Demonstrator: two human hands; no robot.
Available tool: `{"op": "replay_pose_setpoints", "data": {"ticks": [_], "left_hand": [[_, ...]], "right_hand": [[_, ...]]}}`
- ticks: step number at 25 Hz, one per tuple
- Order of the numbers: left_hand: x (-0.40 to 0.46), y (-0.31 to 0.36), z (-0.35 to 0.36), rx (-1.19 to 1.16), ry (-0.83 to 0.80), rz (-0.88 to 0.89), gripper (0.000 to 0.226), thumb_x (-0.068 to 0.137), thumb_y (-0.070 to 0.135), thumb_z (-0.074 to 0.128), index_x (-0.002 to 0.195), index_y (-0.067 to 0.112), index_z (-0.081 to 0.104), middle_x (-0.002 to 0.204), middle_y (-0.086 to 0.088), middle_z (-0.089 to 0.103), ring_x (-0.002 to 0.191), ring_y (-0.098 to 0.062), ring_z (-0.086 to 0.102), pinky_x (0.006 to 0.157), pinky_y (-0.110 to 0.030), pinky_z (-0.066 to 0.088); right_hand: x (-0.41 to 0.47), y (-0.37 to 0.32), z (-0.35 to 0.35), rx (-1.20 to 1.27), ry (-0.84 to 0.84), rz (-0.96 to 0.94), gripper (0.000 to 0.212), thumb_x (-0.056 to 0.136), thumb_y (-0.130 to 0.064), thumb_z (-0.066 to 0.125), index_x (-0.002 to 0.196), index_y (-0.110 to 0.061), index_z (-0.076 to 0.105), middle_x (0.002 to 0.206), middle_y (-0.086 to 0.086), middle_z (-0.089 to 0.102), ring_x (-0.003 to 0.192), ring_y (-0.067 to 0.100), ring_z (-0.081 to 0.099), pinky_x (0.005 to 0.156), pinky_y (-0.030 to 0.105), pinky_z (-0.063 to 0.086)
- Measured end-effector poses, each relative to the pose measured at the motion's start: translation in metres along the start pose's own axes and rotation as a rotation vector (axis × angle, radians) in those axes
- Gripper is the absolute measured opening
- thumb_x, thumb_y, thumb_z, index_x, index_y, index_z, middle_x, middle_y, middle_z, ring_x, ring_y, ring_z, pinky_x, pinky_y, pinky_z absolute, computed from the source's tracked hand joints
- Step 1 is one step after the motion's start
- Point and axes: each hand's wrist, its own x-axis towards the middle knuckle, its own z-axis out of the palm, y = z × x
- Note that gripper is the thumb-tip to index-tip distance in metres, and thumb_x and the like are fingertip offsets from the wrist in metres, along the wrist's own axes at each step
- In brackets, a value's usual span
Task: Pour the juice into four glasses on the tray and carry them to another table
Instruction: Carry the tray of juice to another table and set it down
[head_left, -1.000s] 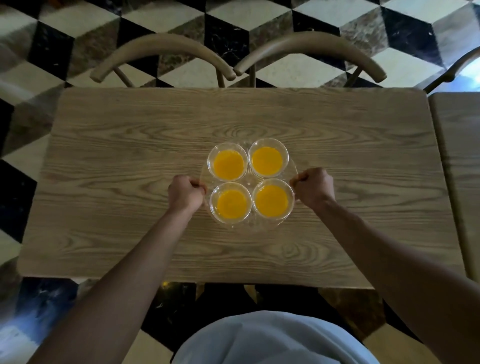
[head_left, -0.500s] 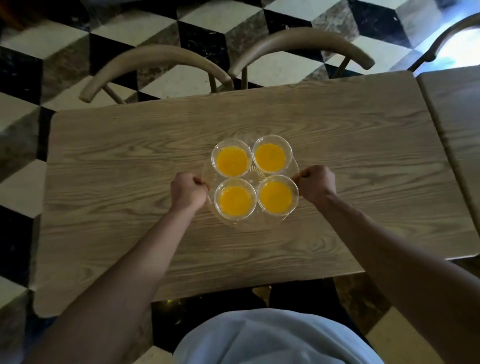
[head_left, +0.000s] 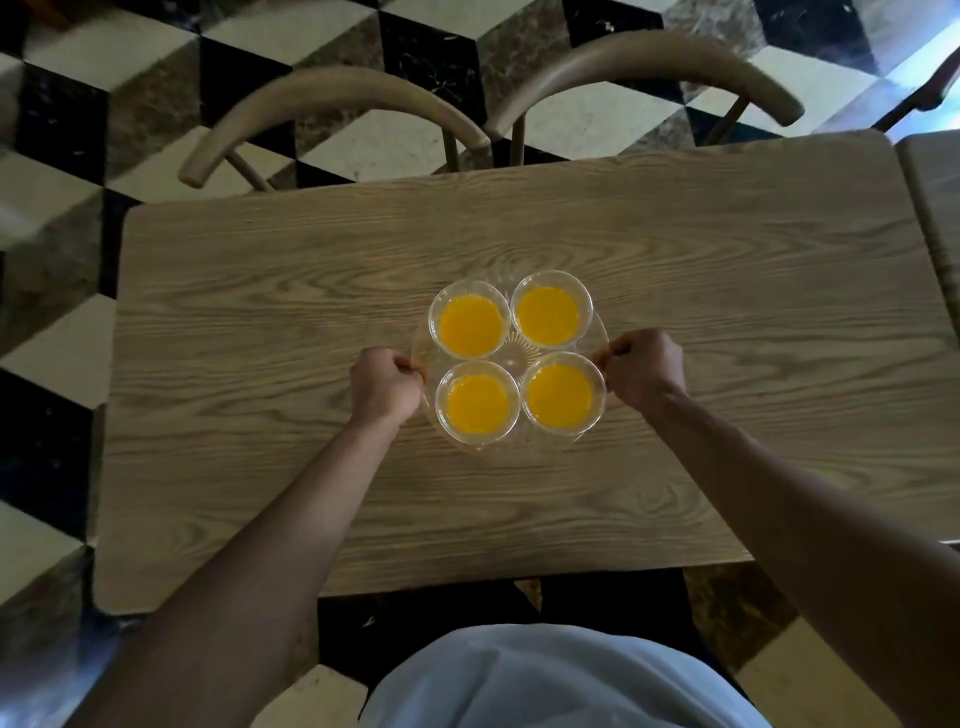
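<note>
A round clear glass tray (head_left: 511, 349) carries several clear glasses of orange juice, packed in a square: two at the back (head_left: 470, 325) (head_left: 550, 314), two at the front (head_left: 478, 404) (head_left: 561, 396). My left hand (head_left: 387, 384) is closed on the tray's left rim. My right hand (head_left: 641, 366) is closed on its right rim. The tray is over the middle of a wooden table (head_left: 260, 364); whether it rests on the wood or hangs just above it I cannot tell.
Two curved wooden chair backs (head_left: 332, 98) (head_left: 649, 57) stand at the table's far edge. A second wooden table (head_left: 935, 208) adjoins on the right. The floor (head_left: 52, 208) is black, white and grey tile. My light shirt (head_left: 545, 680) shows at the bottom.
The view has swung, so the table now sits tilted and lower in frame. Both hands keep their grip on the tray, which has stayed at about the same spot over the table.
</note>
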Motion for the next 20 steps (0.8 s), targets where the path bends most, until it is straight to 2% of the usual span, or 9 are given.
{"op": "replay_pose_setpoints", "data": {"ticks": [5, 10, 12, 14, 17, 20], "left_hand": [[0.009, -0.005, 0.003, -0.017, 0.018, -0.016, 0.035, 0.085, -0.006, 0.066, 0.066, 0.023, 0.069, 0.077, -0.007, 0.077, 0.073, -0.027, 0.077, 0.076, -0.048, 0.067], [0.017, -0.012, 0.008, -0.01, 0.005, -0.033, 0.019, 0.085, -0.004, 0.067, 0.082, 0.011, 0.078, 0.085, -0.014, 0.08, 0.081, -0.031, 0.078, 0.081, -0.047, 0.065], [0.021, -0.013, 0.009, -0.008, 0.005, -0.048, 0.019, 0.085, -0.003, 0.067, 0.08, 0.012, 0.077, 0.086, -0.013, 0.08, 0.082, -0.031, 0.078, 0.082, -0.047, 0.065], [0.024, -0.014, 0.01, 0.001, 0.007, -0.054, 0.022, 0.084, -0.002, 0.068, 0.074, 0.016, 0.074, 0.084, -0.011, 0.08, 0.08, -0.029, 0.078, 0.081, -0.046, 0.066], [0.028, -0.016, 0.013, -0.017, 0.004, -0.058, 0.028, 0.083, -0.003, 0.067, 0.066, 0.019, 0.069, 0.076, -0.01, 0.078, 0.071, -0.029, 0.078, 0.074, -0.049, 0.066], [0.032, -0.018, 0.016, -0.033, 0.01, -0.056, 0.028, 0.082, -0.003, 0.066, 0.065, 0.019, 0.068, 0.069, -0.008, 0.077, 0.064, -0.028, 0.077, 0.068, -0.05, 0.067]], "right_hand": [[0.005, 0.003, 0.01, 0.007, -0.016, -0.002, 0.017, 0.082, -0.005, 0.069, 0.073, -0.016, 0.079, 0.057, -0.006, 0.072, 0.043, -0.006, 0.063, 0.054, 0.016, 0.051], [0.013, 0.006, 0.018, -0.016, -0.029, 0.007, 0.018, 0.081, -0.006, 0.071, 0.067, -0.016, 0.078, 0.05, -0.018, 0.067, 0.045, -0.008, 0.062, 0.051, 0.014, 0.048], [0.015, 0.005, 0.02, -0.023, -0.026, 0.008, 0.018, 0.079, -0.004, 0.07, 0.067, -0.015, 0.078, 0.051, -0.014, 0.069, 0.045, -0.006, 0.063, 0.052, 0.016, 0.052], [0.018, 0.005, 0.022, -0.01, -0.022, 0.009, 0.016, 0.079, -0.005, 0.072, 0.068, -0.015, 0.078, 0.054, -0.01, 0.07, 0.046, -0.003, 0.065, 0.055, 0.022, 0.059], [0.02, 0.005, 0.022, -0.009, -0.015, 0.02, 0.017, 0.08, -0.008, 0.074, 0.067, -0.018, 0.077, 0.056, -0.01, 0.069, 0.042, -0.003, 0.063, 0.047, 0.015, 0.055], [0.021, 0.004, 0.023, -0.011, -0.013, 0.033, 0.022, 0.08, -0.008, 0.074, 0.063, -0.022, 0.074, 0.054, -0.011, 0.068, 0.04, -0.002, 0.063, 0.049, 0.016, 0.057]]}}
